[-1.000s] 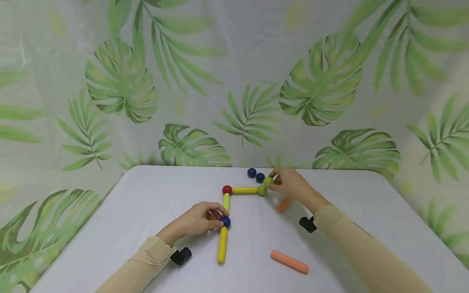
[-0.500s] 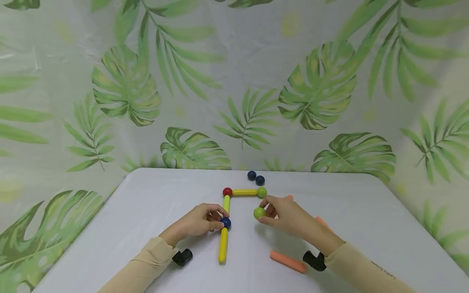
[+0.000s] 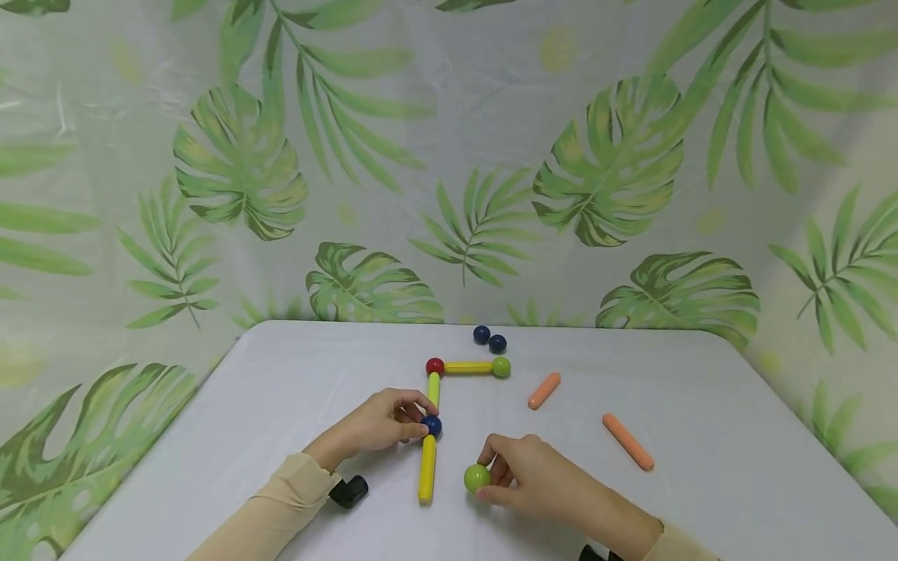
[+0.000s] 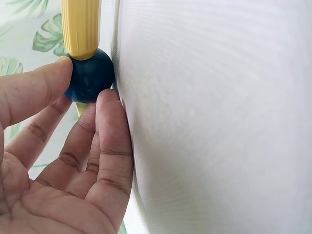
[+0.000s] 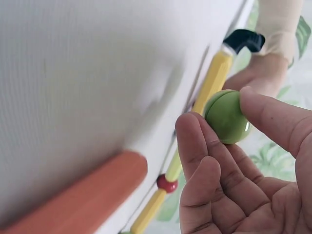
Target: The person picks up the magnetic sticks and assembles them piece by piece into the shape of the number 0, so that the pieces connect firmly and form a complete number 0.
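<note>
My left hand (image 3: pixel 372 422) holds a blue ball (image 3: pixel 432 425) between thumb and fingers, close against the table in the left wrist view. The ball joins a light-green stick (image 3: pixel 434 392) on its far side to a yellow stick (image 3: pixel 426 471) on its near side. At the far end a red ball (image 3: pixel 435 366) links the light-green stick to another yellow stick (image 3: pixel 468 367), which ends at a green ball (image 3: pixel 501 367). My right hand (image 3: pixel 536 477) pinches a second green ball (image 5: pixel 227 117), just right of the near yellow stick's free end and apart from it.
Two dark blue balls (image 3: pixel 489 339) lie by the table's back edge. To the right are a short orange stick (image 3: pixel 544 390) and a longer orange stick (image 3: pixel 627 442). An orange stick (image 5: pixel 83 195) looms near the camera in the right wrist view. A leaf-patterned cloth (image 3: pixel 470 156) hangs behind the table.
My right hand has brought the second green ball from beside the far green ball toward me and left. It now covers the near orange stick's former place. The left hand stays on the blue ball.
</note>
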Demonstrator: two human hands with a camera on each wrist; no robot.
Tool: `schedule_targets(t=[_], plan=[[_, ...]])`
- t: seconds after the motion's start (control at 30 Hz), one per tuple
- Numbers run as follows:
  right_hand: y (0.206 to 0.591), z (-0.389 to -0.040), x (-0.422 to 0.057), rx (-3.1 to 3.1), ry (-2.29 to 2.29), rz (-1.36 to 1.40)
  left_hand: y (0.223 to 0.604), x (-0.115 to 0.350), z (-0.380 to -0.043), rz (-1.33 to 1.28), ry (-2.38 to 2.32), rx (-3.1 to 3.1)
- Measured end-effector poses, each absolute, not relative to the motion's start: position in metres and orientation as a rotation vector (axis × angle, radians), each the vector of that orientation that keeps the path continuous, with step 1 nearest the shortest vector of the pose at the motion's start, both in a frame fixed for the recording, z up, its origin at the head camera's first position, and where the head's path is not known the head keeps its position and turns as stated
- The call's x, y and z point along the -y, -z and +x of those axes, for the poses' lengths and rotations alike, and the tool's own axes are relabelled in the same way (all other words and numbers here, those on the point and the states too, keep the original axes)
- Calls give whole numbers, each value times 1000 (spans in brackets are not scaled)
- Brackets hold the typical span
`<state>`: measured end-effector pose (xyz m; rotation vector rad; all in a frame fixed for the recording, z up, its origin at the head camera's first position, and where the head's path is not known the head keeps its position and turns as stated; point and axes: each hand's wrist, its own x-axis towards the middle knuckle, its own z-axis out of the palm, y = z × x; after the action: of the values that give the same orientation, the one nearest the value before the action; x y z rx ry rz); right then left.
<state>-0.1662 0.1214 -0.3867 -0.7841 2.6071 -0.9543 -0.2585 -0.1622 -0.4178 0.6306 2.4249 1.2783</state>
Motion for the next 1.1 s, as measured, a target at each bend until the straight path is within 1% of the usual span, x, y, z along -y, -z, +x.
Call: schedule_targets(t=[0.3,0.57,0.83,1.1], plan=[[400,-151,-113,-2519,990,-773,417,162,-257,627,-1286,-2417],[401,-143,-106,-2411,1034,-726,416,162,-258,640,-1284,-2417],[404,-142,-98,-2393,1022,-695,417,162,-259,644,-1282,-2414],[409,-145,-91,-2364,982,-758,417,162,-259,634,-1285,-2409]])
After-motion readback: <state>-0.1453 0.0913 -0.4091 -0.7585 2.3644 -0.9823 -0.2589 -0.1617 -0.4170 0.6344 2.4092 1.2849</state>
